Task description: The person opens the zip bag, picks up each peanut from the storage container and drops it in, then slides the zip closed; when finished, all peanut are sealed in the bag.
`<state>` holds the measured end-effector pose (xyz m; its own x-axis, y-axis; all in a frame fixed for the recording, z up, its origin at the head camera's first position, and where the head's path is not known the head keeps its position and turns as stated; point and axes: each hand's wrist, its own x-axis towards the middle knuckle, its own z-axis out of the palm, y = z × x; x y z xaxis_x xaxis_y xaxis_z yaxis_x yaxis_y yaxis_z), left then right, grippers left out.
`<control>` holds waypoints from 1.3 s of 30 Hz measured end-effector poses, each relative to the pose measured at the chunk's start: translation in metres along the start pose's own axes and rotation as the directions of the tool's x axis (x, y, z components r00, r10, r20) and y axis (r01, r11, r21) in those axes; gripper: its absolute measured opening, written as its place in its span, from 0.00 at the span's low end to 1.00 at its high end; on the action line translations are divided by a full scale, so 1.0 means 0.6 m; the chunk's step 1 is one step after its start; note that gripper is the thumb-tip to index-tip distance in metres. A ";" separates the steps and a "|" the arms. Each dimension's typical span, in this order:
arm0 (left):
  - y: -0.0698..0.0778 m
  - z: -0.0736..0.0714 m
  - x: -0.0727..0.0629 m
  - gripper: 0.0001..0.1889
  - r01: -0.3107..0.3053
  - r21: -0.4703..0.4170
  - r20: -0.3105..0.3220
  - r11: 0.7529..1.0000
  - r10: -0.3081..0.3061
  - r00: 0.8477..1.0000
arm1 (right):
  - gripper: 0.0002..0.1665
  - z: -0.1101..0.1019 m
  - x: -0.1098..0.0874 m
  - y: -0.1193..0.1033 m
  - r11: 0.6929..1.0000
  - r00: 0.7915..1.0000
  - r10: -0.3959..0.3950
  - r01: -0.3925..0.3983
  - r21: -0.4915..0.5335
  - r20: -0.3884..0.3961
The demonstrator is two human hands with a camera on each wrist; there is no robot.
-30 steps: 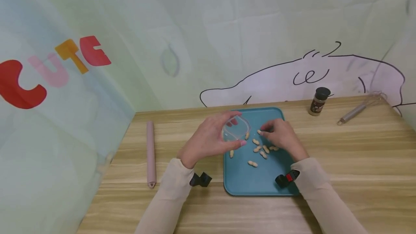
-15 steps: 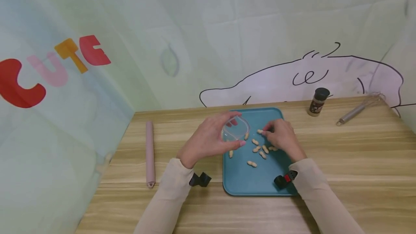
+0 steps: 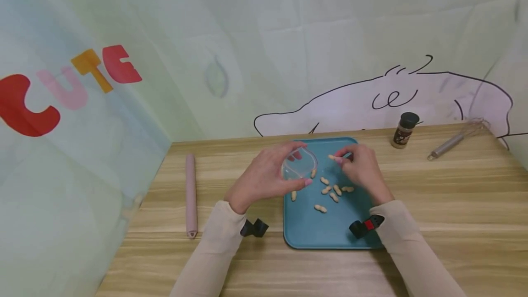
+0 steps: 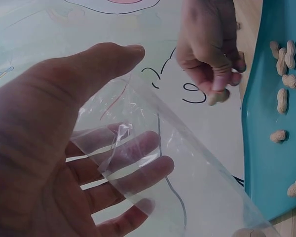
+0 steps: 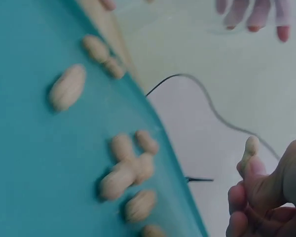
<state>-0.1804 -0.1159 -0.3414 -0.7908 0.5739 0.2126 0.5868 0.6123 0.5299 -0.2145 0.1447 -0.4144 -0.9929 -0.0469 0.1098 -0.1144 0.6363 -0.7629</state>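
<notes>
My left hand (image 3: 261,175) holds a clear plastic zip bag (image 3: 303,164), its mouth spread between thumb and fingers, above the left part of a blue tray (image 3: 307,230). In the left wrist view the fingers show through the film of the bag (image 4: 197,173). Thumb and fingertips of my right hand (image 3: 363,166) pinch a peanut (image 3: 332,157), just right of the bag and apart from it. The right wrist view shows that peanut (image 5: 249,153) standing out from the fingertips. Several unshelled peanuts (image 3: 320,208) lie on the tray; one peanut (image 3: 314,173) is at the bag's edge, whether inside I cannot tell.
A pink rolling pin (image 3: 191,196) lies on the wooden table (image 3: 231,260) at left. To the tray's right stand a black-capped spice jar (image 3: 404,130) and, farther right, a lying whisk (image 3: 449,145). A printed cloth (image 3: 231,35) hangs behind the table.
My right hand has lifted the pinched peanut slightly up and away from the other peanuts. The left hand and bag have stayed nearly in place.
</notes>
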 end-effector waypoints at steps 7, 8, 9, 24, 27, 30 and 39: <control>0.000 0.001 -0.001 0.39 0.007 0.001 0.010 1.000 -0.007 1.000 | 0.07 -0.015 -0.009 -0.035 0.996 0.997 -0.050 0.054 0.076 -0.054; 0.000 0.001 0.000 0.39 0.004 0.003 0.009 1.000 -0.004 1.000 | 0.07 -0.017 -0.011 -0.040 0.994 0.996 -0.064 0.069 0.082 -0.059; 0.000 0.001 0.000 0.39 0.001 0.003 0.008 1.000 -0.001 1.000 | 0.07 -0.020 -0.013 -0.046 0.993 0.995 -0.082 0.087 0.084 -0.062; -0.001 0.006 0.003 0.39 -0.032 0.010 -0.015 0.999 0.032 0.999 | 0.09 -0.052 -0.045 -0.108 0.922 0.924 -0.382 0.378 0.085 0.030; 0.000 0.007 0.003 0.39 -0.027 0.002 -0.009 1.000 0.027 1.000 | 0.11 -0.052 -0.048 -0.112 0.913 0.914 -0.404 0.401 0.074 0.033; 0.001 0.008 0.001 0.39 -0.015 -0.001 -0.001 1.000 0.015 1.000 | 0.12 -0.051 -0.049 -0.114 0.912 0.912 -0.408 0.406 0.063 0.033; 0.000 0.009 0.001 0.39 -0.016 -0.001 -0.001 1.000 0.016 1.000 | 0.12 -0.048 -0.047 -0.109 0.914 0.915 -0.403 0.401 0.054 0.034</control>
<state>-0.1801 -0.1124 -0.3458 -0.7813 0.5832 0.2222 0.5995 0.6024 0.5269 -0.1778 0.1265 -0.3493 -0.8630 -0.3253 0.3865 -0.5046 0.5213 -0.6882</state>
